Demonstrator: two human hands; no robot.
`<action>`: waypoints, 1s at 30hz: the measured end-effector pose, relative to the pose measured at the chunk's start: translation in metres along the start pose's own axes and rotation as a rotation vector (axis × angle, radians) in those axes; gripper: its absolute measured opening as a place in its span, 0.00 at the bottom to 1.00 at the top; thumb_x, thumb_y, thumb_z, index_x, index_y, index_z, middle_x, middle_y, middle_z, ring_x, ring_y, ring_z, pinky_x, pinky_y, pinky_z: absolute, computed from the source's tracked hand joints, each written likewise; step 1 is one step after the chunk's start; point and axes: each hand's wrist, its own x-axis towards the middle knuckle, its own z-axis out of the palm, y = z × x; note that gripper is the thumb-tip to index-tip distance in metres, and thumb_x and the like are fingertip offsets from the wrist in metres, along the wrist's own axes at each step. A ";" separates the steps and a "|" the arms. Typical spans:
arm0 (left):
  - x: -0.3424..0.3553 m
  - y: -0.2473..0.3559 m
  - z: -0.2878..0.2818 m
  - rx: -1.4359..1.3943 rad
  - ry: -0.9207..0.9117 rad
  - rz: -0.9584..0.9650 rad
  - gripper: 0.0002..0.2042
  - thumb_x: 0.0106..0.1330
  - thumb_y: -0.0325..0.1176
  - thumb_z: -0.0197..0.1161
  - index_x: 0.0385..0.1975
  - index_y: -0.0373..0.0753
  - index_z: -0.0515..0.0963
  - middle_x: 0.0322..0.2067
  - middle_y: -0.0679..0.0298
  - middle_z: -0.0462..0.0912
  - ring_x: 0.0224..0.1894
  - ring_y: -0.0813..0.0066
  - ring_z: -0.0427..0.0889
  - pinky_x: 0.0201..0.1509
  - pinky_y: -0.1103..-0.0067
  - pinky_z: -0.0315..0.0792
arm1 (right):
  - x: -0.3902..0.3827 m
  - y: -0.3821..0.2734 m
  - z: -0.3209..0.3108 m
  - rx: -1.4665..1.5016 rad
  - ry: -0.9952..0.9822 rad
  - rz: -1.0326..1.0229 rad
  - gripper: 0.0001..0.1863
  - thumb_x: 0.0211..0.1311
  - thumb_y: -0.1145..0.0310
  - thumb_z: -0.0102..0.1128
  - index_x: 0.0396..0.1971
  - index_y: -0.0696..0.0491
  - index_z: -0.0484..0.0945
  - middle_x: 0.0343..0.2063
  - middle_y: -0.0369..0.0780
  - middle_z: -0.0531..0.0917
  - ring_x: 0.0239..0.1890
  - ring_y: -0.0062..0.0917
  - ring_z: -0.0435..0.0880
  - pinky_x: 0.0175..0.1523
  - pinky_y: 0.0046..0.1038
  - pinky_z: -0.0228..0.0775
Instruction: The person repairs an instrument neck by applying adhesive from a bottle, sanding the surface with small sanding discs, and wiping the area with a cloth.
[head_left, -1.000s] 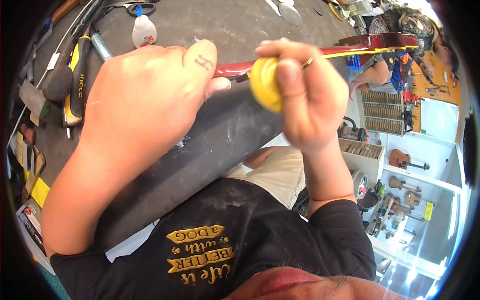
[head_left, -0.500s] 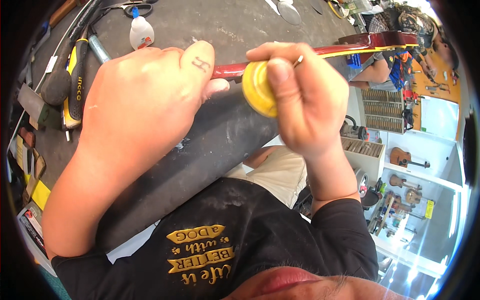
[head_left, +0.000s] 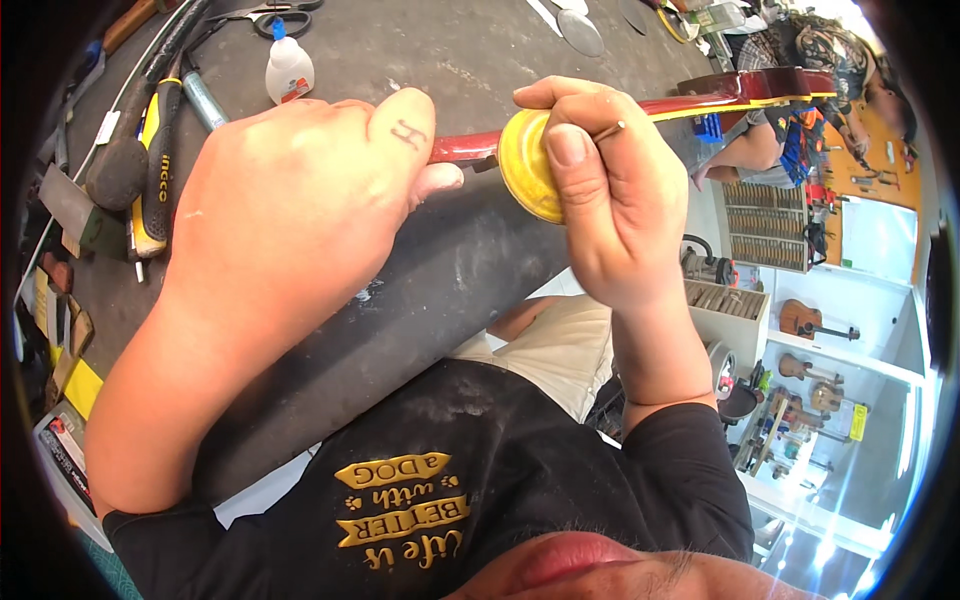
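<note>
Fingers of my left hand (head_left: 290, 205) are wrapped round a glossy dark red guitar neck (head_left: 465, 147), with the thumb tip showing just below it. The instrument's red body (head_left: 760, 85) with pale yellow edging extends to the upper right. My right hand (head_left: 610, 200) grips a round yellow disc (head_left: 522, 170) between thumb and curled fingers, in front of the neck. A thin rod sticks out between those fingers. A small dark piece shows under the neck beside the disc; I cannot make out what it is.
The dark bench (head_left: 360, 340) holds a white squeeze bottle (head_left: 290, 65), scissors (head_left: 275, 18), yellow-and-black handled tools (head_left: 158, 170) and scraps at the left. A co-worker (head_left: 840, 55) is at the upper right, near an orange tool board (head_left: 875, 190) and shelves with guitars (head_left: 805, 318).
My right hand with the yellow disc shifted slightly left and down, and is now back a little up and to the right. My left hand has barely moved.
</note>
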 end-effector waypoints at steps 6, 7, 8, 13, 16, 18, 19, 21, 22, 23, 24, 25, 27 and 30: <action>0.001 -0.001 0.002 -0.042 0.015 0.001 0.17 0.76 0.44 0.76 0.46 0.37 0.78 0.31 0.57 0.88 0.36 0.51 0.90 0.39 0.58 0.83 | 0.005 0.020 -0.024 -0.151 -0.244 -0.264 0.35 0.62 0.48 0.89 0.59 0.52 0.81 0.59 0.43 0.90 0.60 0.45 0.88 0.69 0.50 0.76; 0.001 -0.001 0.001 -0.038 0.012 -0.009 0.17 0.76 0.44 0.76 0.45 0.38 0.78 0.31 0.57 0.88 0.35 0.51 0.90 0.39 0.58 0.83 | 0.005 0.023 -0.024 -0.152 -0.241 -0.268 0.35 0.62 0.48 0.89 0.59 0.52 0.81 0.59 0.43 0.90 0.60 0.45 0.88 0.69 0.50 0.76; 0.001 -0.002 0.000 -0.035 0.015 -0.009 0.17 0.76 0.44 0.76 0.45 0.38 0.78 0.31 0.57 0.88 0.35 0.51 0.90 0.39 0.58 0.83 | 0.006 0.025 -0.023 -0.149 -0.234 -0.278 0.35 0.60 0.49 0.90 0.59 0.52 0.82 0.58 0.43 0.91 0.59 0.45 0.89 0.69 0.49 0.76; 0.001 -0.002 -0.002 -0.042 -0.012 -0.012 0.17 0.76 0.43 0.76 0.42 0.38 0.77 0.31 0.56 0.88 0.35 0.50 0.90 0.39 0.57 0.83 | -0.001 0.027 -0.014 -0.110 -0.057 -0.055 0.35 0.56 0.52 0.92 0.59 0.52 0.85 0.53 0.42 0.93 0.53 0.44 0.91 0.64 0.47 0.79; -0.001 -0.001 -0.002 -0.057 -0.010 -0.016 0.17 0.76 0.43 0.76 0.43 0.38 0.77 0.30 0.55 0.87 0.35 0.49 0.90 0.39 0.57 0.83 | 0.007 0.011 -0.007 -0.252 -0.137 -0.367 0.32 0.59 0.50 0.88 0.58 0.54 0.88 0.50 0.42 0.94 0.53 0.43 0.93 0.63 0.44 0.81; -0.001 0.000 -0.002 -0.056 -0.022 -0.018 0.17 0.76 0.43 0.76 0.43 0.37 0.77 0.30 0.56 0.87 0.35 0.49 0.90 0.40 0.57 0.83 | -0.004 0.027 -0.009 -0.177 -0.076 -0.227 0.33 0.62 0.49 0.87 0.58 0.55 0.88 0.51 0.42 0.93 0.53 0.40 0.93 0.62 0.43 0.82; 0.002 0.000 -0.002 -0.057 -0.018 -0.018 0.17 0.76 0.43 0.76 0.43 0.37 0.77 0.30 0.56 0.87 0.35 0.49 0.90 0.40 0.56 0.83 | -0.005 0.032 -0.012 -0.113 -0.015 -0.097 0.33 0.65 0.48 0.85 0.59 0.57 0.87 0.51 0.42 0.93 0.53 0.37 0.93 0.61 0.41 0.84; 0.006 0.001 -0.002 -0.040 -0.036 -0.022 0.17 0.76 0.43 0.76 0.42 0.37 0.76 0.30 0.56 0.87 0.36 0.49 0.90 0.41 0.56 0.83 | -0.007 0.032 -0.019 0.525 0.141 0.106 0.31 0.80 0.47 0.71 0.63 0.62 0.86 0.57 0.51 0.93 0.55 0.38 0.93 0.64 0.44 0.86; 0.008 0.003 -0.003 -0.028 -0.046 -0.029 0.17 0.76 0.43 0.76 0.42 0.37 0.76 0.30 0.55 0.87 0.36 0.48 0.90 0.41 0.56 0.83 | -0.004 0.031 -0.026 0.835 0.219 0.163 0.34 0.83 0.44 0.64 0.65 0.63 0.85 0.58 0.54 0.93 0.56 0.42 0.93 0.66 0.46 0.85; 0.007 0.004 -0.004 -0.036 -0.026 -0.015 0.17 0.76 0.43 0.76 0.42 0.37 0.76 0.30 0.55 0.87 0.36 0.48 0.90 0.41 0.56 0.83 | 0.000 0.027 -0.031 1.146 0.297 0.218 0.36 0.87 0.42 0.58 0.67 0.64 0.84 0.60 0.57 0.92 0.57 0.46 0.93 0.68 0.47 0.85; 0.005 0.004 -0.004 -0.016 -0.025 -0.024 0.18 0.76 0.43 0.76 0.42 0.37 0.76 0.31 0.55 0.87 0.37 0.48 0.90 0.42 0.56 0.83 | 0.001 0.024 -0.035 1.381 0.253 0.291 0.40 0.88 0.38 0.54 0.69 0.65 0.83 0.61 0.58 0.91 0.59 0.48 0.92 0.69 0.49 0.84; 0.002 0.002 -0.004 0.003 -0.021 -0.028 0.18 0.76 0.44 0.76 0.42 0.37 0.76 0.32 0.55 0.87 0.37 0.48 0.90 0.42 0.56 0.83 | 0.002 0.018 -0.039 1.606 0.229 0.379 0.43 0.90 0.35 0.50 0.71 0.66 0.82 0.61 0.59 0.91 0.62 0.49 0.91 0.71 0.50 0.83; 0.005 0.001 -0.002 -0.021 -0.005 -0.014 0.19 0.76 0.44 0.76 0.43 0.36 0.76 0.33 0.54 0.87 0.38 0.48 0.90 0.42 0.56 0.82 | 0.004 0.018 -0.047 1.773 0.186 0.480 0.44 0.89 0.33 0.50 0.70 0.65 0.84 0.64 0.60 0.89 0.63 0.48 0.90 0.71 0.49 0.82; 0.004 0.001 -0.005 -0.004 -0.027 -0.031 0.19 0.75 0.44 0.77 0.43 0.36 0.76 0.32 0.54 0.86 0.37 0.48 0.89 0.41 0.57 0.82 | -0.011 0.007 -0.047 1.485 0.196 0.363 0.39 0.89 0.38 0.56 0.73 0.63 0.78 0.68 0.59 0.86 0.61 0.46 0.89 0.71 0.46 0.81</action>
